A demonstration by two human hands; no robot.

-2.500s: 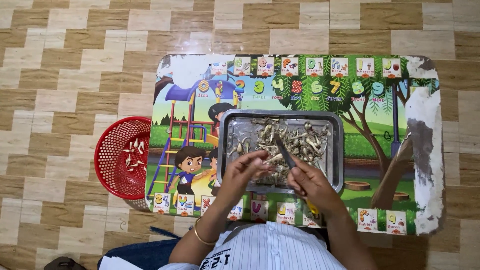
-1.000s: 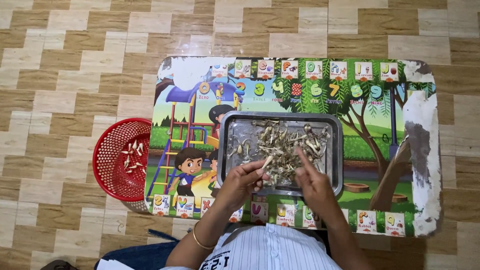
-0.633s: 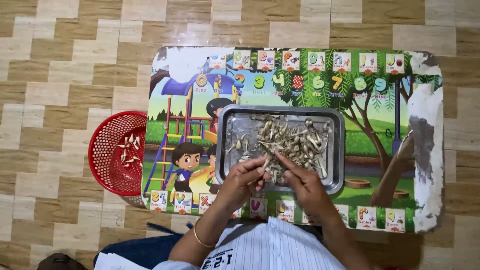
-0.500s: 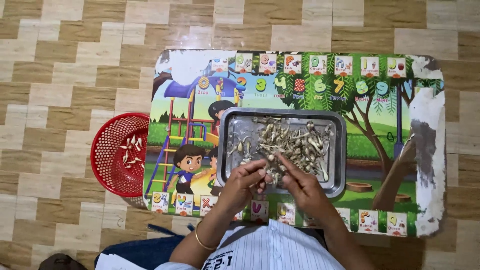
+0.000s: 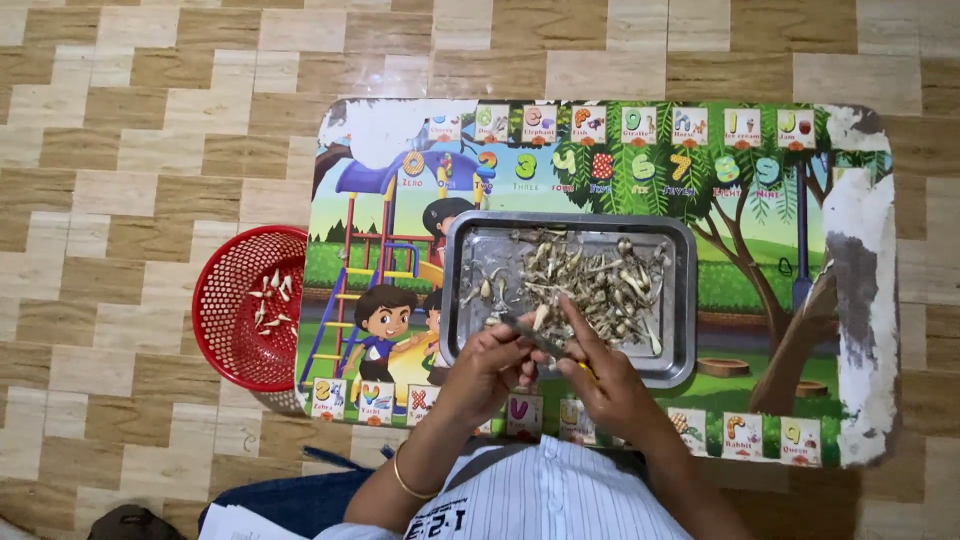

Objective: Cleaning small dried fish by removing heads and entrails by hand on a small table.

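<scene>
Steel tray sits where it did half a second ago, near the middle of the picture table, while both hands have stayed at its near edge. Between them a thin dark knife lies slanted, tip towards the table's far-left corner. The left hand pinches a pale piece against the blade; the right hand grips the handle, fingers curled.
</scene>
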